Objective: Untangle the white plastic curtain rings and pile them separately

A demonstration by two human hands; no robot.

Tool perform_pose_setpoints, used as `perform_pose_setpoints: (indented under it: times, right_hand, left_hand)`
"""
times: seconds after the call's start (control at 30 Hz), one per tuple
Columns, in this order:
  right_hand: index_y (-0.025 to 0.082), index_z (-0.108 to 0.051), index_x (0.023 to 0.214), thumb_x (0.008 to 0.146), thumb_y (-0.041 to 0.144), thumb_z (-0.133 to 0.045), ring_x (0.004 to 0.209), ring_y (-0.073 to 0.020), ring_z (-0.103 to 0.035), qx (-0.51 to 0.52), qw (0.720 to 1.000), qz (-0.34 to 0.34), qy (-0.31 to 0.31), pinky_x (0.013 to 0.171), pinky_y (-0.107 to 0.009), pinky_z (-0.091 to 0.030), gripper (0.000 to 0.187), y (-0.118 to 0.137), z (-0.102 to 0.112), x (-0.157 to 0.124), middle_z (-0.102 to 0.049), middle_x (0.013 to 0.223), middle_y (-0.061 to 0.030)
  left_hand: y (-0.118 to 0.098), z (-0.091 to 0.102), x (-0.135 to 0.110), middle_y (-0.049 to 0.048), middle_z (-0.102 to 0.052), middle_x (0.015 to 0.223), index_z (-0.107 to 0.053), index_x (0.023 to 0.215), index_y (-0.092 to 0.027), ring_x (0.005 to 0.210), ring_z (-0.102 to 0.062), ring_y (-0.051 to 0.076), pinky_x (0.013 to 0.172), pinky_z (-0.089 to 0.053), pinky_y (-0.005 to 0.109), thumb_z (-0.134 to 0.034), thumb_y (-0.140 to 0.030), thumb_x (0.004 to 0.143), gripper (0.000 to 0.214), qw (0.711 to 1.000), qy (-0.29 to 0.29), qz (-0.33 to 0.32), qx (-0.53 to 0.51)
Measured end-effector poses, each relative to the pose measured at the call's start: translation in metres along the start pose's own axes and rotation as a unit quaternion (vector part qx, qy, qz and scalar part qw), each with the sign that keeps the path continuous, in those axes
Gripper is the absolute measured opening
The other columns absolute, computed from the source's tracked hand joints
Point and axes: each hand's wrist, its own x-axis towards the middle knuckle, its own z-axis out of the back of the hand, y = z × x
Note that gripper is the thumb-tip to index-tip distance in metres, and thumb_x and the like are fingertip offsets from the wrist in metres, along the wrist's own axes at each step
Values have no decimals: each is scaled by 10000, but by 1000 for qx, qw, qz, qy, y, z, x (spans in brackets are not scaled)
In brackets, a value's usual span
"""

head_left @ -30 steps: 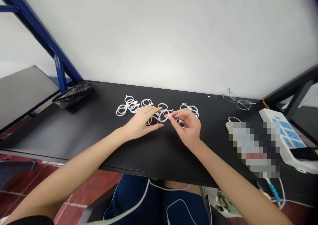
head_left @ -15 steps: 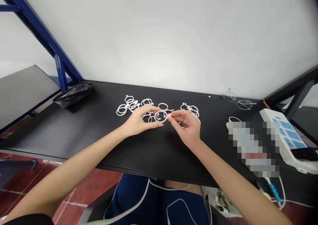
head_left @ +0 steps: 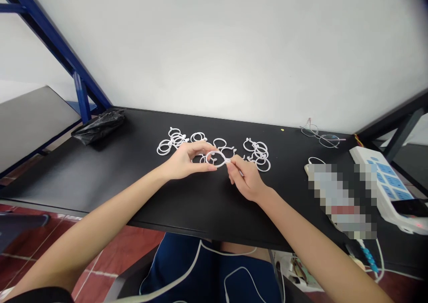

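A white plastic ring [head_left: 216, 158] is held up just above the black table [head_left: 133, 178], pinched from both sides. My left hand [head_left: 185, 159] grips its left side with thumb and fingers. My right hand [head_left: 244, 177] pinches its right end, fingers curled. Behind the hands lie several more white rings: a heap at the left [head_left: 172, 141], a few in the middle [head_left: 224, 148] and a cluster at the right [head_left: 258, 153].
A crumpled black bag [head_left: 98, 125] lies at the table's back left. Spectacles [head_left: 319, 136] rest at the back right. A white and blue power strip [head_left: 384, 185] with a cable sits at the right edge, beside a blurred patch. Blue frame bars stand at the left.
Both hands have lifted one ring off the pile and drawn it slightly toward me. My right hand has closed from a loose reach into a pinch on the ring's end.
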Motion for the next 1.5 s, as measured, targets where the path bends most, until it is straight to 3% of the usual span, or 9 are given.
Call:
perform_pose_setpoints:
  times: [0.2,0.47,1.13,1.33,1.5]
  right_hand:
    - [235,-346,706,1001,293,-361,429,-86,-365,-33,999,33,25,454,-234,-291,301,2,3,-1,-385,544,68]
    - [238,-308,700,999,260,-356,415,-88,-314,-10,998,36,52,449,-247,-256,304,4,3,-3,-311,538,77]
    - [228,-303,721,1000,228,-366,426,-73,-303,-9,999,33,42,454,-231,-258,286,2,0,-3,-301,544,82]
    - [216,-419,733,976,251,-458,490,-82,-402,-54,998,7,-18,510,-230,-338,249,-3,1,0,-430,592,59]
    - [215,-529,812,902,190,-570,765,-177,-564,-124,989,11,-74,726,-308,-468,102,-16,0,3,-622,772,-17]
  left_hand:
    - [-7,5,2,42,-634,863,-701,1050,-169,794,-588,150,807,-546,350,-789,-331,736,364,999,36,19,-13]
    - [-8,7,1,33,-616,841,-705,1064,-176,777,-570,141,771,-519,323,-788,-292,742,352,998,62,18,-18]
    - [-6,7,2,13,-571,809,-686,1073,-161,773,-545,133,757,-478,294,-762,-286,777,330,998,70,7,-2]
    - [-8,6,2,41,-644,905,-644,1156,-174,886,-577,169,860,-461,331,-670,-345,864,339,986,32,-8,163]
    - [9,0,1,59,-648,928,-641,1140,-157,927,-558,207,1014,-364,455,-648,-426,869,382,921,-28,-58,385]
